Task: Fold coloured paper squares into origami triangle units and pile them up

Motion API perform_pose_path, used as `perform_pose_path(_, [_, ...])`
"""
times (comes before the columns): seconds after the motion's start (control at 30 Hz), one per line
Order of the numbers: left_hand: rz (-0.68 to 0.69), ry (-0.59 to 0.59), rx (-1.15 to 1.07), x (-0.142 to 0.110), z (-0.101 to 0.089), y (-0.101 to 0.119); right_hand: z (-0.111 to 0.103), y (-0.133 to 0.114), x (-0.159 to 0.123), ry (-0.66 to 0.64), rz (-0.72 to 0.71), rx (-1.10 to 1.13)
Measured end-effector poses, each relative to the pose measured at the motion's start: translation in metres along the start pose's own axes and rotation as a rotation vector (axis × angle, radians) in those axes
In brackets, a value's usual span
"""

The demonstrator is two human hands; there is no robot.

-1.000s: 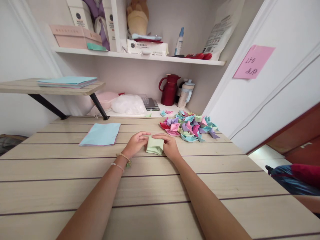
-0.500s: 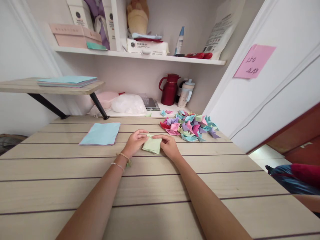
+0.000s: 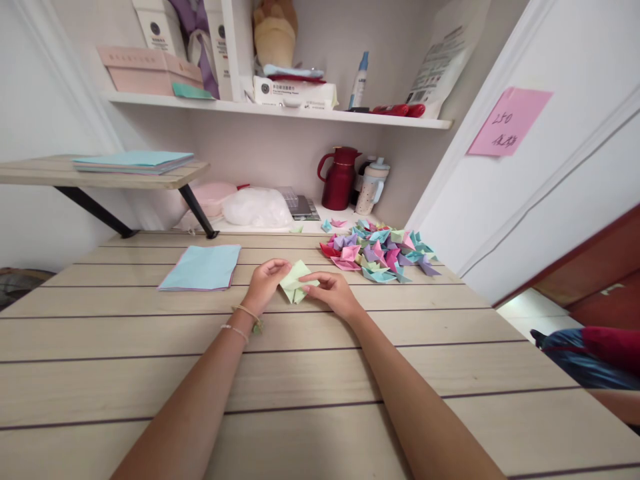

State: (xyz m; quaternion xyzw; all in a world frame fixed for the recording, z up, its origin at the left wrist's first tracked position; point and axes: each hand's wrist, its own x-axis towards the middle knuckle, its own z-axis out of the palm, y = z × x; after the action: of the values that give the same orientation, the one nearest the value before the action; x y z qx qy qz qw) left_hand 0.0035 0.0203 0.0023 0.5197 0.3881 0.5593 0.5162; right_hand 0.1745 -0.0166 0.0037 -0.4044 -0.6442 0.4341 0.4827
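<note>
A small folded piece of light green paper (image 3: 295, 275) is between my hands, turned so that a corner points away from me. My left hand (image 3: 269, 280) grips its left edge, thumb on top and fingers curled. From the right, my right hand (image 3: 331, 292) reaches over the paper; its thumb and forefinger are at the right part and cover some of it. Beyond my right hand lies a heap of folded paper boats (image 3: 380, 252) in pink, blue, purple and green. A stack of light blue square paper (image 3: 200, 268) rests to the left of my left hand.
A raised wooden shelf (image 3: 185, 175) on black legs stands at the left, with more paper sheets (image 3: 133, 162) on it. Behind the slatted table (image 3: 300, 373) are a plastic bag (image 3: 257, 208), a red jug (image 3: 341, 179) and a tumbler (image 3: 371, 188). Part of another person (image 3: 590, 357) shows at right.
The green paper has turned from lying square to standing on a corner like a diamond. My right hand has shifted left over it, and my left fingers have curled in.
</note>
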Motion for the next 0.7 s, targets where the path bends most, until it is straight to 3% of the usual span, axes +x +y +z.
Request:
perform_pose_path(0.33, [-0.085,-0.206,-0.013,-0.008,0.003,0.009,-0.003,0.012,0.008,0.286,0.054,0.114])
perform_pose_path(0.7, [-0.054,-0.135,0.044,-0.003,0.001,0.001,-0.004,0.009,0.008,0.278,0.009,0.011])
